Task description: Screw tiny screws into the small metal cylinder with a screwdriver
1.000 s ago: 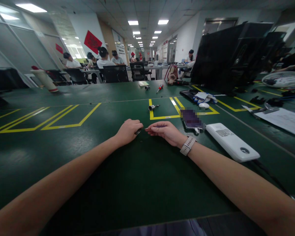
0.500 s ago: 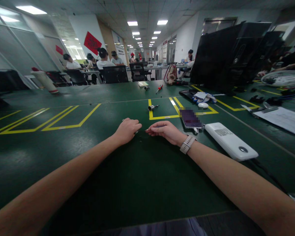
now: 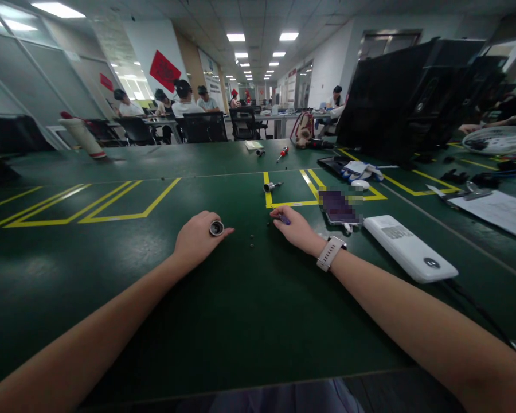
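My left hand (image 3: 198, 238) rests on the green table (image 3: 241, 310) with its fingers closed around a small round metal part (image 3: 216, 228) whose open end faces up. My right hand (image 3: 294, 228), with a watch (image 3: 330, 253) on its wrist, is closed on a thin tool with a blue handle (image 3: 282, 217), its tip down near the table. A few tiny dark screws (image 3: 251, 240) lie on the table between the two hands.
A phone (image 3: 339, 207) and a white power bank (image 3: 410, 248) lie right of my right hand. A small metal part (image 3: 270, 186), a red screwdriver (image 3: 282, 154), gloves (image 3: 360, 170), papers (image 3: 494, 209) and black cases (image 3: 395, 97) sit farther back. People sit at distant desks.
My hands have drawn apart. The left hand moved left and turned, so the round metal part now shows. The right hand moved slightly right and away with the tool.
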Available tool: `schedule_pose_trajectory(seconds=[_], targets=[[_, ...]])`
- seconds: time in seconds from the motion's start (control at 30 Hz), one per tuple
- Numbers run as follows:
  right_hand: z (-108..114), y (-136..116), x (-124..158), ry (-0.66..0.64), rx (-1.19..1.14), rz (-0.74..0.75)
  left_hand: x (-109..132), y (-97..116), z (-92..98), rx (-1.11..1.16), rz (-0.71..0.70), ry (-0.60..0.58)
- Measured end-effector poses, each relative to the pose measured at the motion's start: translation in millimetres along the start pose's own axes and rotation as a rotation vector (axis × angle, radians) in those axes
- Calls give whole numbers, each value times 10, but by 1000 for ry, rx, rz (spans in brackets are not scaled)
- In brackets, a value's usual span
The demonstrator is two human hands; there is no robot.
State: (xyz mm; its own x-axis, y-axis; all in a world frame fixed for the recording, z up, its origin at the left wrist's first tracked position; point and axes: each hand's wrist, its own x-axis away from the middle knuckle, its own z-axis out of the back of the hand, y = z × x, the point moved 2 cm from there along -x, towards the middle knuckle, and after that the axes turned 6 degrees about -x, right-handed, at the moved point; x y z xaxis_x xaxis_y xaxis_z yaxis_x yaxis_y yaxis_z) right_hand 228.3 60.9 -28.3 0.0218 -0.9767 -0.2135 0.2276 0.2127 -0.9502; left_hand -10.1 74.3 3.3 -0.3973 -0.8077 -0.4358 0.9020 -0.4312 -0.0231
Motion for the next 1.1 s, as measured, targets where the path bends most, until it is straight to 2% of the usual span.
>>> schedule_pose_trajectory(seconds=[0.07, 0.13, 0.3, 0.43, 0.5, 0.57, 0.63, 0.7, 0.83, 0.93, 1.0, 1.1], targets=[[-69, -24, -7, -40, 74, -3, 15, -39, 55, 72, 144, -51], [-162, -63, -20, -86, 136, 1, 5, -64, 88, 125, 230, -67], [-530, -198, 18, -260, 227, 82, -20, -131, 70, 243, 270, -30], [-730, -289, 210, -474, 257, 228, 29, -208, 72, 461, 372, -55], [-724, -326, 317, -562, 373, 430, 53, -224, 99, 603, 449, -81], [-669, -339, 383, -614, 423, 535, 62, -214, 133, 708, 487, -88], [-601, -344, 396, -600, 418, 548, 68, -194, 145, 819, 545, -114], [-540, -352, 374, -519, 331, 507, 70, -165, 142, 952, 563, -127], [-424, -337, 303, -259, -66, 281, 88, -105, 113, 1253, 635, -191], [-350, -285, 276, -140, -286, 136, 106, -36, 109, 1409, 704, -267], [-318, -255, 268, -105, -313, 110, 114, 19, 110, 1457, 735, -303], [-297, -233, 266, -78, -199, 125, 124, 91, 99, 1481, 766, -332]])
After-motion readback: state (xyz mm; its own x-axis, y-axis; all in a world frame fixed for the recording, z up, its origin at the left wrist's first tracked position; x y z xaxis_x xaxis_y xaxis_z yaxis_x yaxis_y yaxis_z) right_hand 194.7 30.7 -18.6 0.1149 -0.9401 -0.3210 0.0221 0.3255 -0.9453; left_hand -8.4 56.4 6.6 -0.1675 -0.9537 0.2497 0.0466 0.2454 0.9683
